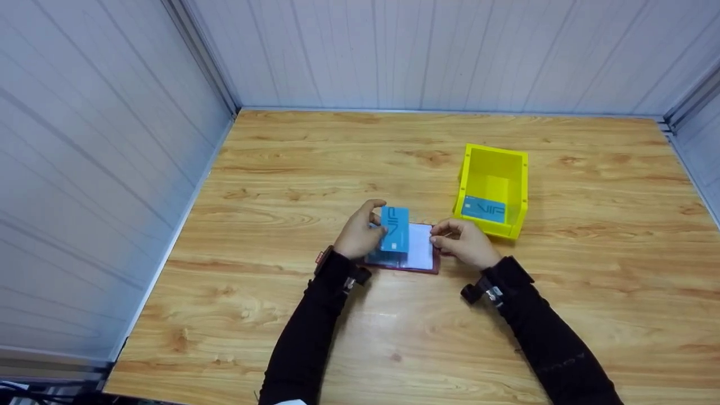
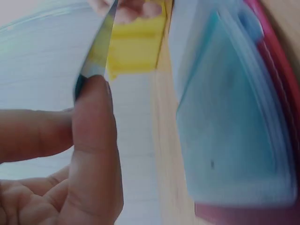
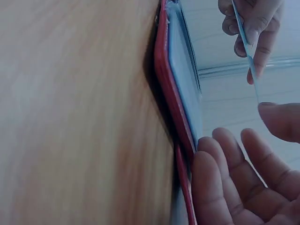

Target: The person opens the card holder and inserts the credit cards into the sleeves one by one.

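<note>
A blue card (image 1: 395, 229) printed with VIP is pinched between the thumb and fingers of my left hand (image 1: 359, 233). It stands tilted above an open card holder (image 1: 420, 250) with a red cover and clear sleeves. Something blue shows through the sleeve (image 2: 229, 117) on the holder's left side in the left wrist view. At the holder's right edge is my right hand (image 1: 467, 242); in the right wrist view its fingers (image 3: 208, 178) are loosely bent beside the red cover, and the thumb stands apart from them near the card's edge.
Behind my right hand stands a yellow bin (image 1: 523, 194) with another blue VIP card (image 1: 484, 208) inside it. The wooden table (image 1: 281, 169) is bounded by pale panel walls (image 1: 394, 56) at the back and sides.
</note>
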Motion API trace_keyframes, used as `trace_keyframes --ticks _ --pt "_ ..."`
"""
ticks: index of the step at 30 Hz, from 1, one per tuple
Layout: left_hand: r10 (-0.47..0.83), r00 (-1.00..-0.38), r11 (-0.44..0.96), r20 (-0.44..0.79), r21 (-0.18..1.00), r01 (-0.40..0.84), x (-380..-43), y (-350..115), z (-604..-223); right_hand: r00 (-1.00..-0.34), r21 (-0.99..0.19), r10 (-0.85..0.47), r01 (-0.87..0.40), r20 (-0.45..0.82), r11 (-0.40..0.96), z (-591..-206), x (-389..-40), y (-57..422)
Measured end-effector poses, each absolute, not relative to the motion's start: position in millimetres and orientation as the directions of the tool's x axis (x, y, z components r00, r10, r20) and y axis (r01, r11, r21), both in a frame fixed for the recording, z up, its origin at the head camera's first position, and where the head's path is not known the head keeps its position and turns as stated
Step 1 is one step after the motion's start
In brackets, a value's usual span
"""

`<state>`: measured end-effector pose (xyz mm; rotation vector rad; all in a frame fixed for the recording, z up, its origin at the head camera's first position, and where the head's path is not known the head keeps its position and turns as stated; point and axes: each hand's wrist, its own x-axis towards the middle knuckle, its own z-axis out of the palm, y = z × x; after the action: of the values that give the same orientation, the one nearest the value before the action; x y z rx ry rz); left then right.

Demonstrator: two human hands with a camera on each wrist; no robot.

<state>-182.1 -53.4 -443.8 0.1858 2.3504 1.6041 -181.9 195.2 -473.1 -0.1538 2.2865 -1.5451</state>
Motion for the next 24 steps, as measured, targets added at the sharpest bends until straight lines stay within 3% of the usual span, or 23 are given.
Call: trace_keyframes --ticks 10,17,24 --pt "0.261 -0.956 0.504 -0.135 0.863 0.015 -182 -58 -446 -0.925 -0.791 -0.314 -0.026 -0.212 0.611 -465 -175 197" --pt "0.255 -0.958 0.612 -0.128 0.789 0.057 -183 -55 -452 -0.926 -0.785 -0.302 -0.011 -0.225 0.619 -467 -175 197" --pt "0.248 -0.956 0.613 -0.155 0.790 0.031 -181 -53 -455 -0.917 -0.793 -0.300 0.027 -0.261 0.608 -467 -177 198"
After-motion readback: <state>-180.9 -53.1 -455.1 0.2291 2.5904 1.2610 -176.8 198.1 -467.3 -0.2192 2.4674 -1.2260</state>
